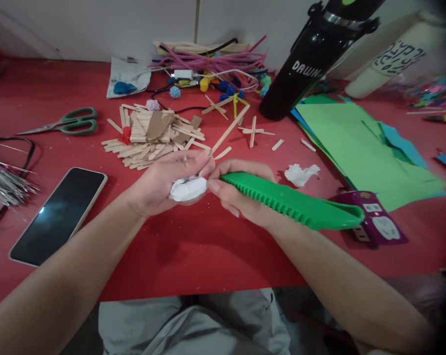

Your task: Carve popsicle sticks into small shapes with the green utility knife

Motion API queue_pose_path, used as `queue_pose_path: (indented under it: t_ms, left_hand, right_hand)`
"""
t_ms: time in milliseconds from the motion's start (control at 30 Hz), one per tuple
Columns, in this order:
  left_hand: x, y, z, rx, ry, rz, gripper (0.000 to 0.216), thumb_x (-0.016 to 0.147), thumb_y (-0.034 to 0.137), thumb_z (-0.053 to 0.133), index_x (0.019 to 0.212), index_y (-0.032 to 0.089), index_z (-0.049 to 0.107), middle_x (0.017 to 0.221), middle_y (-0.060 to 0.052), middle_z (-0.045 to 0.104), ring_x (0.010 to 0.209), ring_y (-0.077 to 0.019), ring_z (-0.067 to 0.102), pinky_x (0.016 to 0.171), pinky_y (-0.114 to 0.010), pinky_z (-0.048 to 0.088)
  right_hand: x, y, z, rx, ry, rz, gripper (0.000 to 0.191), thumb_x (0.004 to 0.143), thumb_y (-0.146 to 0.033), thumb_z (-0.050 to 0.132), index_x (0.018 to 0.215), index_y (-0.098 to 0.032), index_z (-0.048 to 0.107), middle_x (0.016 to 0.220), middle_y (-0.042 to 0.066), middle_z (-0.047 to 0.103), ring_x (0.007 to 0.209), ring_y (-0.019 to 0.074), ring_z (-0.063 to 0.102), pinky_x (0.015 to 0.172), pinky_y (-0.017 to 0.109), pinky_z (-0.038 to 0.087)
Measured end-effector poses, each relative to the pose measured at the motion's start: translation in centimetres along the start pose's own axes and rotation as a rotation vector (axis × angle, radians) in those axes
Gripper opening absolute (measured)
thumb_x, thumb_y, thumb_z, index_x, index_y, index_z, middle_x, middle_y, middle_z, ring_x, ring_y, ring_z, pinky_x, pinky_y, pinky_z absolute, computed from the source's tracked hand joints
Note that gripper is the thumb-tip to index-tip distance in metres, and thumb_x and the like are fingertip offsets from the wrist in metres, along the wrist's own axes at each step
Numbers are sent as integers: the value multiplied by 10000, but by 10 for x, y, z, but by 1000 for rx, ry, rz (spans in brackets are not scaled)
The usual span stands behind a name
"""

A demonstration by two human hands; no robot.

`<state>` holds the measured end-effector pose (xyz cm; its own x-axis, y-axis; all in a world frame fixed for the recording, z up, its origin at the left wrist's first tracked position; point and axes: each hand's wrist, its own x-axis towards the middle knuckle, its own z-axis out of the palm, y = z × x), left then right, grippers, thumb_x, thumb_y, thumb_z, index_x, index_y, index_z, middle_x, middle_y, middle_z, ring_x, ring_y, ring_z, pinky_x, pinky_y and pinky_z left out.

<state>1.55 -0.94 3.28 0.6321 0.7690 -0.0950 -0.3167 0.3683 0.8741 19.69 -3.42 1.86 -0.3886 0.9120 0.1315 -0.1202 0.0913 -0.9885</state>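
We read "DAWN" in white on the black bottle (pixel 311 64). Dark print on the white bottle (pixel 396 56) isn't legible to us.

Red desk (pixel 193 256).
- Smartphone (pixel 58 214): screen dark, near the front edge, left.
- Green-handled scissors (pixel 65 123): left side, toward the back.
- Heap of wooden craft sticks (pixel 152 135): centre, with loose sticks just beside it.
- Tangle of pink pipe cleaners (pixel 211 61): back edge.
- Black bottle (pixel 304 69): lettered "DAWN", back right.
- Green paper sheets (pixel 356 143): right side.
- Purple device (pixel 378 224): front right.
- Crumpled white tissue (pixel 300 173): near the sheets.
- Silver tinsel (pixel 4 182): left edge.
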Motion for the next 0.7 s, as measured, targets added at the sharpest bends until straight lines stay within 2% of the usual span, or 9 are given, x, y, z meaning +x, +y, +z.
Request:
queue_pose_path:
  t_ms: [133,233,333,433,567,700]
  left_hand:
    - [3,-3,-1,24,97,-2,370,945,395,605,662,170,531,501,42,419,377,-57,349,382,-184,282]
    - [7,-5,-1,4,179,55,325,944,354,618,688,168,543,476,58,402,366,-52,335,377,-180,268]
    - [10,-5,1,-26,268,103,343,973,329,586,678,173,509,456,72,376,345,-48,317,369,-181,249]
    - [11,-3,2,-43,353,108,357,1016,281,508,676,173,499,457,74,378,331,-46,323,363,-180,251]
    - [11,-2,2,-28,390,119,329,1006,289,540,702,162,533,484,68,425,344,-44,368,355,-173,269]
    - [9,-1,2,37,353,84,355,967,384,615,700,178,505,474,76,427,326,-47,384,345,-173,268]
  right_hand:
    - [6,7,1,-29,39,-14,225,870,-369,760,815,-177,657,486,-82,494,362,40,397,368,181,307]
    - [11,13,1,-65,144,-47,286,861,-446,760,820,-183,653,484,-81,495,359,43,384,368,194,305]
    - [12,16,1,-119,235,-72,297,863,-467,756,864,-187,658,476,-88,496,373,51,388,390,202,324]
    - [8,13,3,-221,258,-63,284,873,-460,756,918,-190,676,496,-84,508,412,62,422,432,212,362]
    - [3,8,8,-349,273,-131,240,906,-423,725,926,-185,704,533,-69,517,453,70,438,466,228,370]
    - [4,9,10,-336,257,-168,259,884,-412,745,953,-165,711,530,-62,513,445,81,444,452,250,356]
